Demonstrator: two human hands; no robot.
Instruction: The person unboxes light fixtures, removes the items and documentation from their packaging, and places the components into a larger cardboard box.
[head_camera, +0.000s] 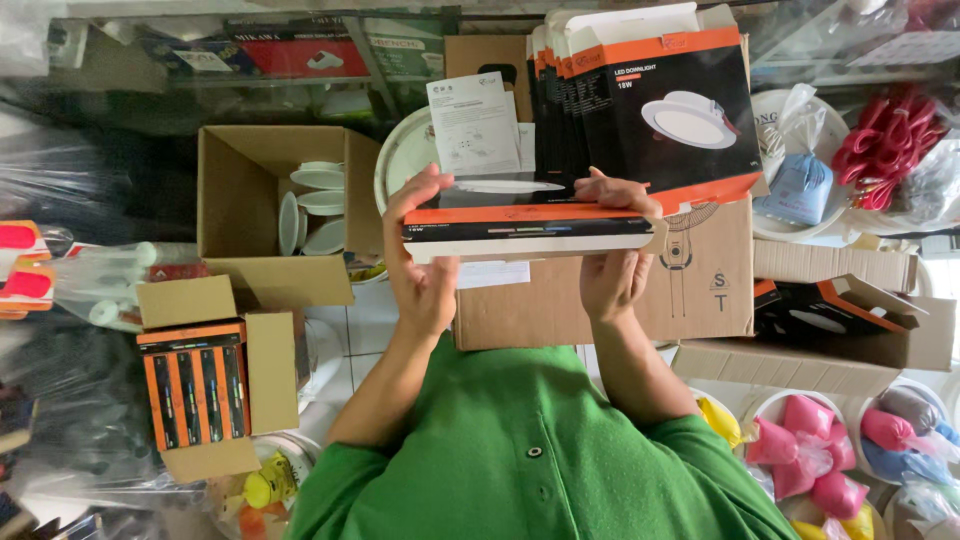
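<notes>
A flat black, orange and white lamp box (528, 225) is held level in front of me, over a large brown carton (700, 290). My left hand (420, 260) grips its left end, fingers curled over the top edge. My right hand (612, 262) holds the right end from below, thumb on top. Just beyond stands a row of several matching lamp boxes (660, 105) upright on the carton. A white leaflet (472, 125) leans beside them.
An open brown carton (240, 200) at the left holds several white round lamps (315, 205). Lower left is a carton of packed boxes (195, 385). At right are an open lamp box (835, 305), tubs of coloured bags (810, 450) and red clips (890, 135).
</notes>
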